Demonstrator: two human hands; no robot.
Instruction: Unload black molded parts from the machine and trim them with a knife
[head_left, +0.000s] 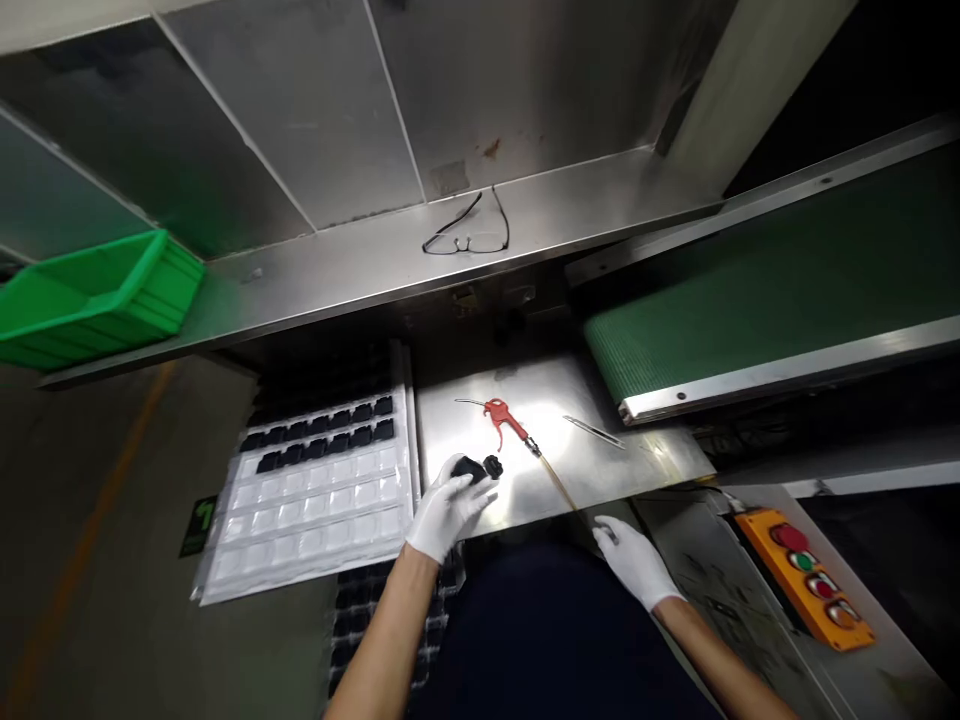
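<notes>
My left hand [448, 507], in a white glove, rests on a small black moulded part [469, 468] on the steel plate [457, 425], and its fingers curl over the part. A second black piece [493, 466] touches the first one. To the far side lies a red air blow gun [499, 420], with its thin hose [559, 482] running toward me. My right hand [634, 565], also gloved, sits at the plate's near edge, and a small grey bit [610, 534] shows at its fingertips. A slim steel strip [592, 431] lies beyond it.
Left of the plate lies a white blister tray [322, 490] with black parts in its far rows. A green belt conveyor [772, 290] runs at right, above an orange push-button box [802, 575]. Eyeglasses [469, 235] lie on a steel ledge, with a green bin [97, 300] at its left end.
</notes>
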